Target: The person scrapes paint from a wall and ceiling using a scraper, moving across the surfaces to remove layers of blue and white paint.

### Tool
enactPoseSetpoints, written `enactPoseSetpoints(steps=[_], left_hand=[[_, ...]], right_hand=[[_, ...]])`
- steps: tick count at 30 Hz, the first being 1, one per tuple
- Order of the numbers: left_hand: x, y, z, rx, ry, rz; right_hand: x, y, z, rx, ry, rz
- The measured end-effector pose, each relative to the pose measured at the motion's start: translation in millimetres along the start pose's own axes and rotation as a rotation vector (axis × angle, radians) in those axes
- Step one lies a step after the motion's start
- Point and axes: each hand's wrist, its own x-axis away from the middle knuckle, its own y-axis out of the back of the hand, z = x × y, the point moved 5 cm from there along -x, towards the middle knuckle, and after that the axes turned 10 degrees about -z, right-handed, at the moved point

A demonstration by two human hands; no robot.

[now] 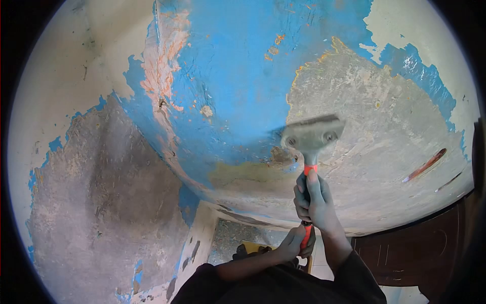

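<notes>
Both of my hands are closed round the red and black handle of a wide metal scraper [313, 136]. My right hand [315, 197] grips it high, just below the metal neck, with the thumb lying along the handle. Lower down, my left hand [296, 243] wraps the handle's end. Two bolts show on the scraper's head, whose blade edge points up toward the wall. The head overlaps the border between the blue paint [238, 76] and a bare grey patch [359, 96], and a dark shadow falls to its left.
Left of the wall's corner is another bare grey area [91, 202] edged with blue flakes. Pale paint [116, 30] covers the upper left. A reddish-brown streak [426, 165] marks the right side. Dark wooden furniture [415, 248] stands at lower right. Something yellow [250, 247] shows below me.
</notes>
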Motion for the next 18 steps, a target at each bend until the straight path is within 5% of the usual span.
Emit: enactPoseSetpoints(steps=[18], left_hand=[[4, -44, -18, 0.119, -0.042, 0.067]], right_hand=[[6, -14, 37, 0.171, 0.055, -0.001]])
